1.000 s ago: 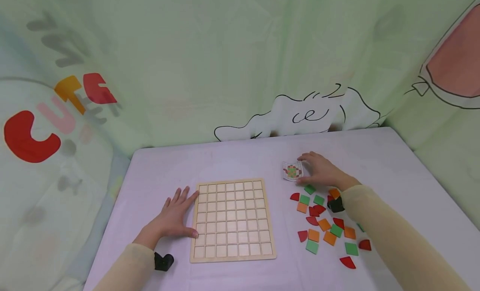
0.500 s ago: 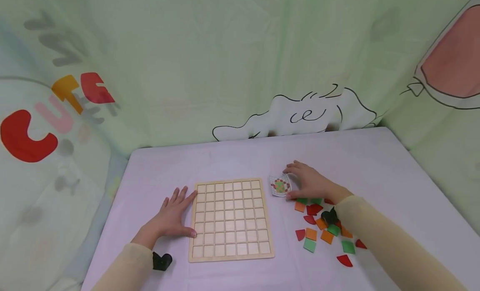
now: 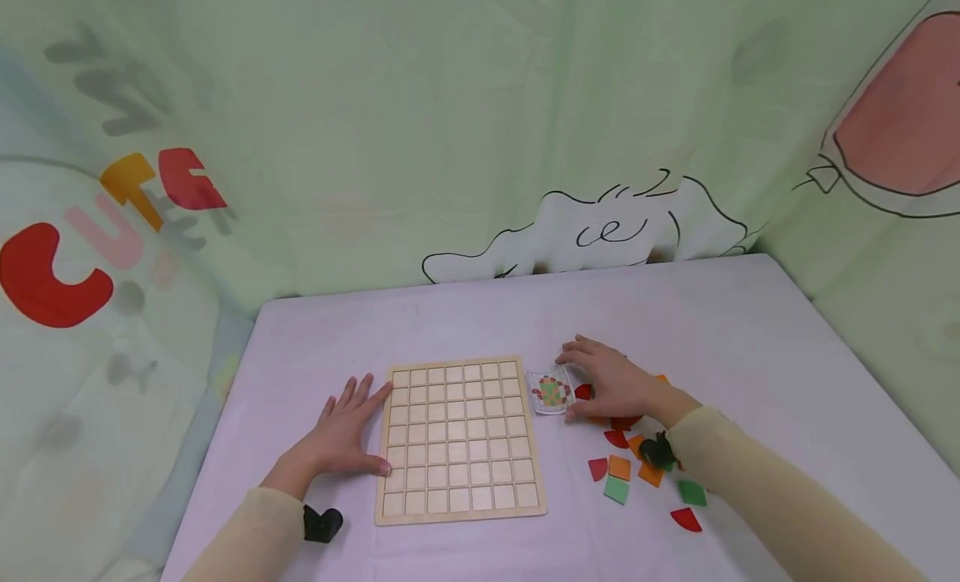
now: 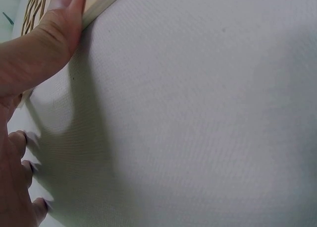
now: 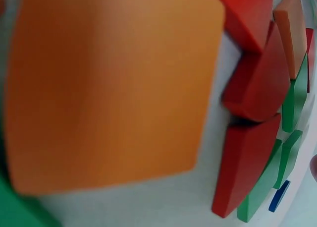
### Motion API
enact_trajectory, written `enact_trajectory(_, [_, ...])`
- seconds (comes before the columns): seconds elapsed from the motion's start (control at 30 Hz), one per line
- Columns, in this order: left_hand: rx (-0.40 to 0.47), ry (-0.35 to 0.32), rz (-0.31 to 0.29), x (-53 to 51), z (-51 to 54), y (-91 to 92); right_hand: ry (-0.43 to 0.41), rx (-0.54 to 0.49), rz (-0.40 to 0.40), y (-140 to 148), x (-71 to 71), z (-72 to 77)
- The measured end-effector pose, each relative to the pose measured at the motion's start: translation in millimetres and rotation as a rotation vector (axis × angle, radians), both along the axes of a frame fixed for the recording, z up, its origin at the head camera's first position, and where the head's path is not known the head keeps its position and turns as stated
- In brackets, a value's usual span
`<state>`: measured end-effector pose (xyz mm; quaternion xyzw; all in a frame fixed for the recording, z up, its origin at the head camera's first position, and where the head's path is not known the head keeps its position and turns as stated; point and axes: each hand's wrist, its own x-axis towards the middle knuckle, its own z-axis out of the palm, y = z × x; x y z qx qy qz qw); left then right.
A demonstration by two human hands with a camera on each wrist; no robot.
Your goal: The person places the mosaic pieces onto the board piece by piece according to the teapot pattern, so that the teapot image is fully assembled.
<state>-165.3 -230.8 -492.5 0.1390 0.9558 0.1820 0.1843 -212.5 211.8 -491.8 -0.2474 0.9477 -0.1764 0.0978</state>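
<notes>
R hand [image 3: 613,386] grasping card [image 3: 551,391]; L hand [image 3: 339,434] released at board [image 3: 460,440].
Card right beside board's R edge, twd far-R corner. L fingers spread, touching board's L edge. Tiles [image 3: 619,468] btwn board & R edge of table [image 3: 712,315], some partly hidden.

Grid board [image 3: 459,436] looks like plain wood to me, matt and pretty smooth. Going by the clock from its middle in the head view: little card [image 3: 551,391] at 2 is paper, or something close. Loose pieces [image 3: 619,468] around 3 are smooth with a soft sheen, painted wood or plastic, honestly can't tell. Over at 8, sleeve [image 3: 258,532] is dull cloth, wrist gadget [image 3: 322,525] seems plastic. Tablecloth [image 4: 198,113]: matt, fine woven grain up close. Curtain [image 3: 450,140] at 12: soft, creased fabric.
</notes>
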Motion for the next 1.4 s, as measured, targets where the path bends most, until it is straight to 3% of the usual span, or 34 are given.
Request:
enact_trajectory(0.6, [0.006,-0.009,0.004,-0.4,-0.6,0.0,-0.014,-0.008,-0.015,-2.3,7.7,3.3])
enact_trajectory(0.93, [-0.010,-0.013,0.010,-0.2,-2.3,0.8,0.020,-0.004,-0.026,2.2,7.6,1.1])
enact_trajectory(1.1, [-0.023,-0.012,0.014,-0.7,-4.2,0.5,-0.002,-0.006,-0.065,9.2,5.0,7.9])
enact_trajectory(1.4, [-0.011,0.011,0.008,-1.5,-3.3,-0.4,-0.105,-0.118,-0.196,39.5,-2.1,19.6])
